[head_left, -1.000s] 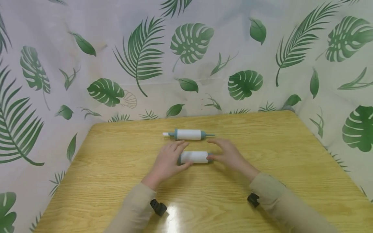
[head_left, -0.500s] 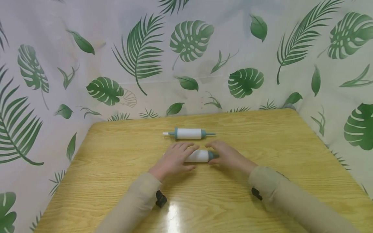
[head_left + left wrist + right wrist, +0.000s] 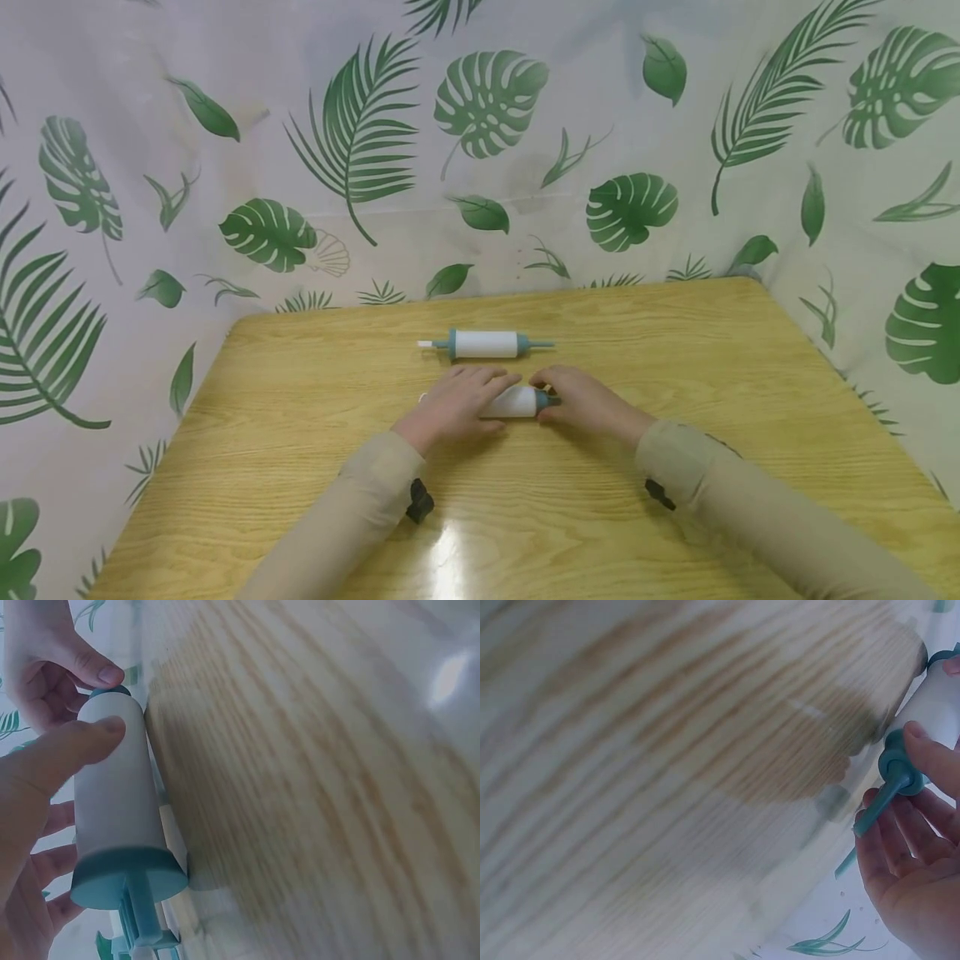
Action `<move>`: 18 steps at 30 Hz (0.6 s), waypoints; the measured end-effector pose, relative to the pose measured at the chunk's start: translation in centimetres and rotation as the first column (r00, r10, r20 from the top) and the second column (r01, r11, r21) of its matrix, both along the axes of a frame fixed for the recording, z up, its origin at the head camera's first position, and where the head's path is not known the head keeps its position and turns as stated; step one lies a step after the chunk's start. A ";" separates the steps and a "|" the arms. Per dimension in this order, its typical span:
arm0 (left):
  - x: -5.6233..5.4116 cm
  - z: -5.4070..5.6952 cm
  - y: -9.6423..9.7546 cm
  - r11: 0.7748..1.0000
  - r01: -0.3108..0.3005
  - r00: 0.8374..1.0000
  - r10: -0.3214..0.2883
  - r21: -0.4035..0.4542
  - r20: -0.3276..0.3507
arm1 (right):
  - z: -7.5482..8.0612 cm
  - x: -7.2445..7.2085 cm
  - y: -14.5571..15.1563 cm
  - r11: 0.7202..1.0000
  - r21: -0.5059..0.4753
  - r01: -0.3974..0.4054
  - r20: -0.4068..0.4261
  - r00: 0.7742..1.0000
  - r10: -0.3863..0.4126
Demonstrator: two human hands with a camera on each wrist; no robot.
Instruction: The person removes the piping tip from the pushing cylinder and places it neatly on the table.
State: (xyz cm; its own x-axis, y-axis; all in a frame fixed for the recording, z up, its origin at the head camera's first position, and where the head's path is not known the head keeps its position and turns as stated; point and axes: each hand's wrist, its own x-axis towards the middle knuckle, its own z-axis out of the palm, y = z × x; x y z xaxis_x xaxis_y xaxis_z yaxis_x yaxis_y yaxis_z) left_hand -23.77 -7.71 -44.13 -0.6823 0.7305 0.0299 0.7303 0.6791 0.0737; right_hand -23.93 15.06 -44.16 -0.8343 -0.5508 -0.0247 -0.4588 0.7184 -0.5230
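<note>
A white syringe (image 3: 513, 402) with teal ends lies crosswise on the wooden table, between my two hands. My left hand (image 3: 459, 404) grips its barrel from the left, covering its rear half in the head view. In the left wrist view the thumb (image 3: 90, 742) lies along the white barrel, the other fingers are behind it, and the teal plunger (image 3: 140, 919) sticks out towards the camera. My right hand (image 3: 588, 402) holds the front end. In the right wrist view its thumb is at the teal collar, with fingers curled beneath the thin nozzle (image 3: 881, 804).
Just beyond the hands lies a second white-and-teal syringe (image 3: 486, 344), parallel to the first. A leaf-printed sheet (image 3: 480, 208) hangs behind and beside the table (image 3: 300, 467).
My left hand has slid right over the barrel and covers more of it. My right hand's fingers have closed in on the front end. The far syringe stays put.
</note>
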 end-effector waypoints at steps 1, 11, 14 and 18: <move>0.0 0.0 0.0 1.000 0.002 1.000 -0.002 -0.004 0.000 | 0.0 0.0 0.0 1.000 -0.005 0.001 0.007 1.000 -0.001; -0.1 -0.4 0.3 0.999 0.030 0.999 -0.031 -0.044 -0.032 | -0.2 -0.1 0.1 0.999 -0.038 0.026 0.045 0.999 -0.025; -0.1 -0.5 0.2 0.998 0.039 0.998 -0.041 -0.044 -0.047 | -0.2 -0.1 0.1 0.999 -0.045 0.031 0.053 0.998 -0.028; -0.1 -0.6 0.1 0.998 0.044 0.997 -0.046 -0.037 -0.056 | -0.2 -0.1 0.2 0.998 -0.062 0.032 0.055 0.998 -0.028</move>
